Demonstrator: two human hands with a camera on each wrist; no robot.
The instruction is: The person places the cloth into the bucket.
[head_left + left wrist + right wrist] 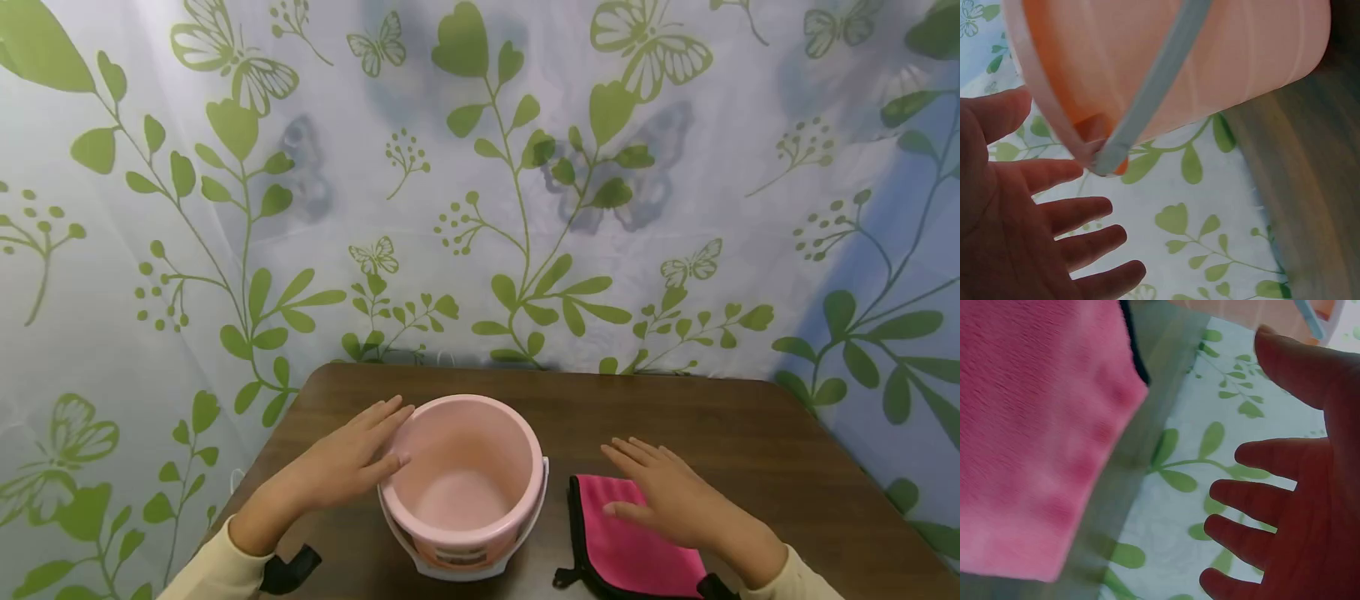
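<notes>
A pink plastic bucket (465, 533) stands upright on the brown table, its inside bare, its pale handle (1154, 87) hanging down over the side. Beside its left rim my left hand (341, 462) is held with fingers extended; whether the fingertips touch the rim I cannot tell. A bright pink cloth (637, 546) with black edging lies flat to the right of the bucket. Over its upper part hovers my right hand (671, 500), fingers straight and thumb spread, holding nothing. In the right wrist view, the cloth (1041, 437) shows a fuzzy surface, apart from the palm.
The wooden table (720, 425) has rounded back corners. Behind it hangs a white curtain (405, 300) printed with green leaves and butterflies. Black straps or mounts (288, 571) show near both wrists.
</notes>
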